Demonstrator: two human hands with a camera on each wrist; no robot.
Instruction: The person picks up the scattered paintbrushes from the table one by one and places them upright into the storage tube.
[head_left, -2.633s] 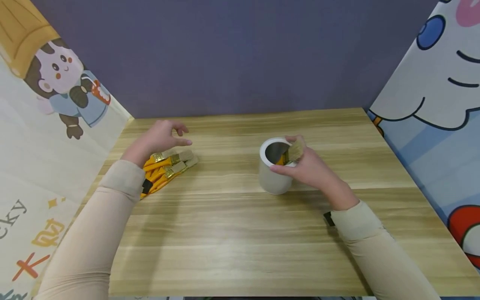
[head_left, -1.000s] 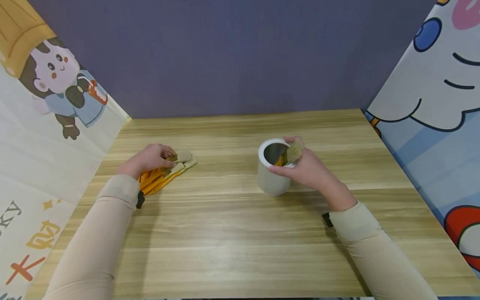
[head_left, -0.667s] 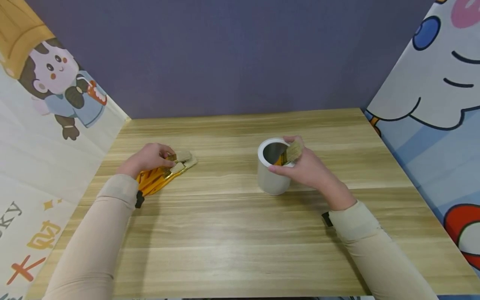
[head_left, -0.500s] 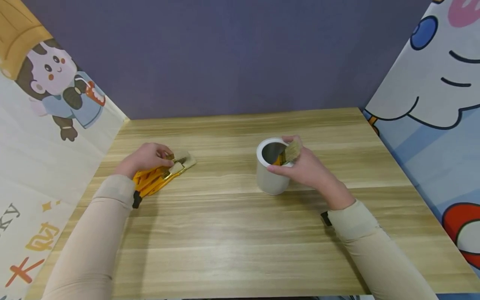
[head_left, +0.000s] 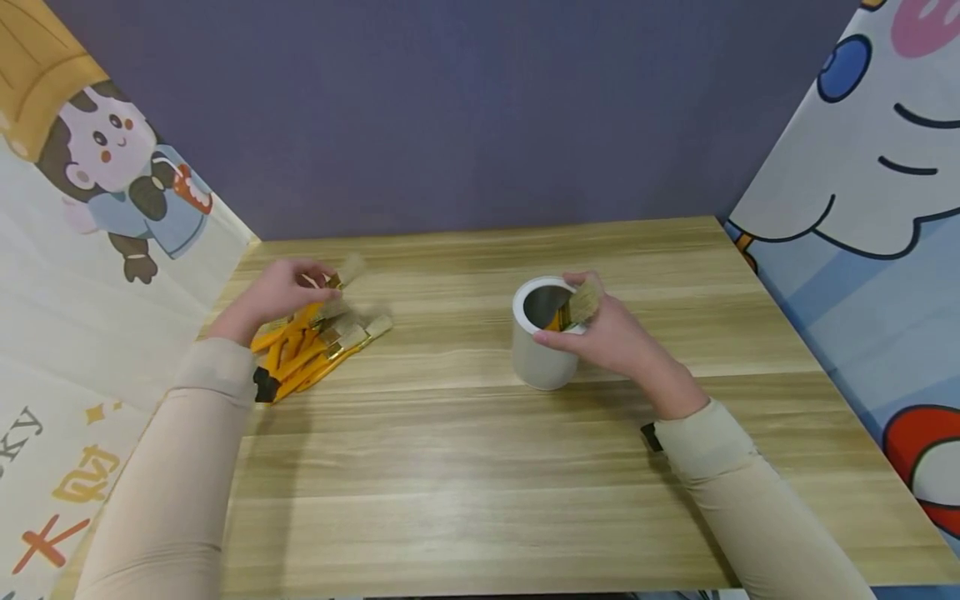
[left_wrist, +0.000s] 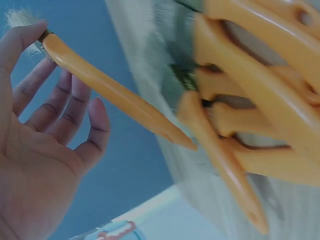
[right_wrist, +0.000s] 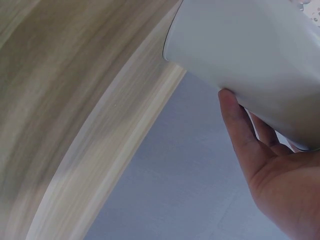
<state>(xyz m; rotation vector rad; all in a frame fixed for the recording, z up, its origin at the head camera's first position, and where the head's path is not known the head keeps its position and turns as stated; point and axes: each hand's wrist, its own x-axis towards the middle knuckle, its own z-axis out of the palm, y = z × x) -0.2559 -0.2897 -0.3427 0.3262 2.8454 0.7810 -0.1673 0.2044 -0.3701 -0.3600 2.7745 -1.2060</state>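
Note:
My left hand (head_left: 277,290) pinches a paintbrush (left_wrist: 110,92) near its metal ferrule, between thumb and fingers. Its pale bristles stick out past the fingertips, and the orange handle slants down toward a pile of paintbrushes (head_left: 303,367) on the table. Those lie overlapping with orange handles and light bristles, partly hidden under the hand. Right of centre stands a white can (head_left: 542,358), with an empty-looking grey inside where visible. My right hand (head_left: 626,337) grips the can round its right side, thumb at the front. One paintbrush (head_left: 585,302) leans in the can, bristles up over the rim.
The wood-grain table (head_left: 450,467) runs back to a plain purple-blue panel (head_left: 480,117). Printed cartoon panels border it on the left and right. A small black piece (head_left: 651,437) shows beside the right cuff, another (head_left: 264,385) by the left cuff.
My left hand came down to the pile, took hold of a paintbrush and has lifted it up and slightly left. The right hand and the can have stayed in place.

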